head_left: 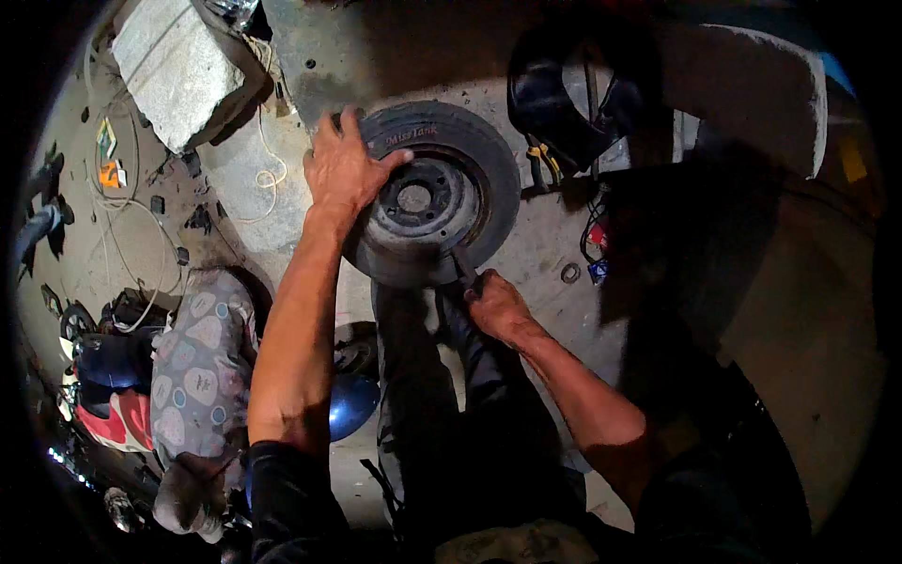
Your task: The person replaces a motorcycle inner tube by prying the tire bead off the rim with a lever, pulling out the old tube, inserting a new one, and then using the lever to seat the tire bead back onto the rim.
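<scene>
The wheel (446, 202), a black tyre on a dusty grey rim, sits midway between the left and right edges of the floor (554, 226), toward its far edge, just beyond the person's dark-trousered legs (413, 367); whether it lies flat or leans cannot be told; the left hand (343, 164) rests on the tyre's left side, its fingers spread over the rubber and its thumb stretched toward the rim, gripping nothing visibly; the right hand (498, 308) has its fingers curled closed round a narrow bar-like tool (464, 264), whose far end meets the wheel where tyre and rim adjoin, at the near side.

Toward the floor's far left corner is a pale stone block (174, 75), with a thin pale cord (273, 179) near it; along the left edge, nearer the person, is a grey patterned cloth (197, 367); right of the wheel are yellow-and-black-handled pliers (536, 164) and, nearer the person, a small ring (570, 274).
</scene>
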The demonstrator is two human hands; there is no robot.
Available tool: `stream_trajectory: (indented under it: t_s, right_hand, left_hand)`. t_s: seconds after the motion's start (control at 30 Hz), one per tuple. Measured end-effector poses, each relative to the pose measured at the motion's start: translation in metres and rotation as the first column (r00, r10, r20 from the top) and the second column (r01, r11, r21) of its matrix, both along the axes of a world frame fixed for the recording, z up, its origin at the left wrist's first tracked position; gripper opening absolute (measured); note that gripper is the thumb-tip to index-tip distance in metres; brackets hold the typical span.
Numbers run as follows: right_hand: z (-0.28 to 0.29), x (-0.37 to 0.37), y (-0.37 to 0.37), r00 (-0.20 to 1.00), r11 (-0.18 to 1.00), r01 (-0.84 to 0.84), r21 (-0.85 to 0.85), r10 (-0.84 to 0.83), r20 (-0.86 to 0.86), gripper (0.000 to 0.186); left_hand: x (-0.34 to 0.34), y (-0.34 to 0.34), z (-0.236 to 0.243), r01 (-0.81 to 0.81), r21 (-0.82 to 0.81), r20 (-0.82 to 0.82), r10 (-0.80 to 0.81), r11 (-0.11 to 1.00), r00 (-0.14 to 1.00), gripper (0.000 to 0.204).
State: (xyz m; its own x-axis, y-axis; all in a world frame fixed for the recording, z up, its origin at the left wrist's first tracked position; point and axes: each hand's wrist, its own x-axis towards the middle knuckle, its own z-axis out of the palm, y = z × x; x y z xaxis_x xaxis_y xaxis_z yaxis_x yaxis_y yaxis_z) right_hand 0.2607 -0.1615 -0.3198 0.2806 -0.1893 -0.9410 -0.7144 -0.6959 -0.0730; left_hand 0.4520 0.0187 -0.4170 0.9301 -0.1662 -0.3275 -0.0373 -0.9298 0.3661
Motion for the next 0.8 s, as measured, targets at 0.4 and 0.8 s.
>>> stream_trajectory:
  t_s: [0.4, 0.8]
  right_hand:
    - [-0.003, -0.046, 0.007, 0.983, 0.990, 0.143, 0.002, -0.142, 0.114, 0.027]
    - [-0.051, -0.122, -0.007, 0.941, 0.982, 0.126, 0.137, -0.162, 0.297, 0.033]
  left_hand:
    - [0.024, -0.011, -0.021, 0.312, -0.146, 0.081, -0.303, 0.939, 0.950, 0.085]
    - [0.022, -0.005, -0.015, 0.370, -0.157, 0.046, -0.367, 0.916, 0.929, 0.087]
